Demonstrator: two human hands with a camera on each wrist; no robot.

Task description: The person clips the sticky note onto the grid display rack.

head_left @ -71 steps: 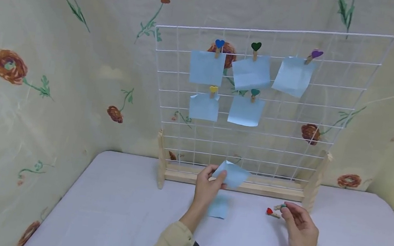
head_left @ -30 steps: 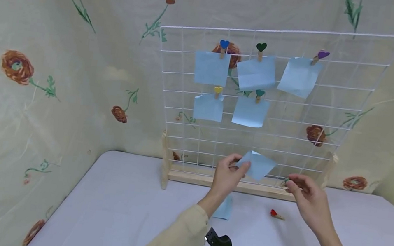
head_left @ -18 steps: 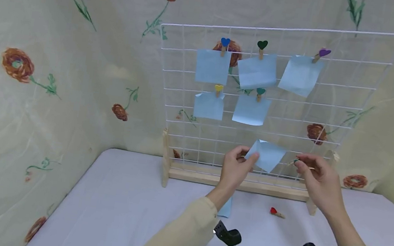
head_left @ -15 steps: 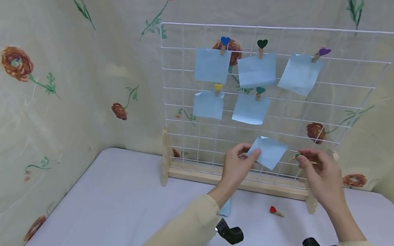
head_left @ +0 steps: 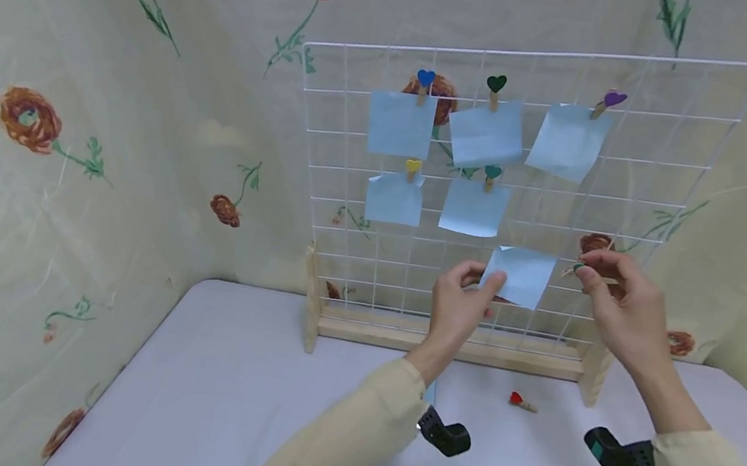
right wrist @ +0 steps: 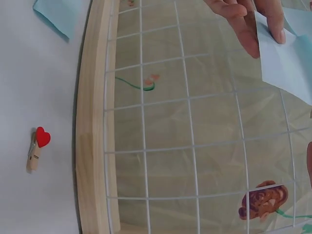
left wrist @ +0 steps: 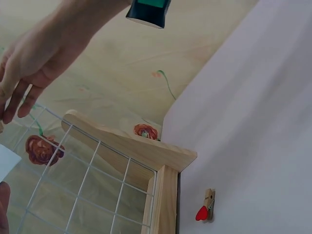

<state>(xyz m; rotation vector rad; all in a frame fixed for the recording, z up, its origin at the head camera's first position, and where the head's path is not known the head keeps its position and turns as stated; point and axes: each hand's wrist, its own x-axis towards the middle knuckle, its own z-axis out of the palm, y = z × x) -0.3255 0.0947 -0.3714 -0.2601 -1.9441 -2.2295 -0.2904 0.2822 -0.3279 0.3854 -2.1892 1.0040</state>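
Note:
My left hand (head_left: 459,303) pinches a light blue paper square (head_left: 522,276) by its left edge, in front of the lower part of a white wire grid (head_left: 539,54). To the right of the paper, my right hand (head_left: 626,306) pinches a small wooden clothespin (head_left: 570,270) with a green bit showing at the fingertips. The clothespin's tip points toward the paper, with a small gap between them. In the right wrist view, the left thumb and fingers grip the paper (right wrist: 285,63) from both sides. The left wrist view has the right hand (left wrist: 36,63) above the paper's corner.
Several blue papers (head_left: 400,126) hang on the grid from heart-topped clothespins. The grid stands in a wooden base (head_left: 360,332) on the white table (head_left: 198,383). A red-heart clothespin (head_left: 523,402) lies in front. Another blue paper (right wrist: 58,17) lies on the table, mostly behind the left forearm.
Both hands have risen from near the table toward the grid, carrying the paper and the clothespin. The right hand lifted the clothespin from beside the red one and drew closer to the paper.

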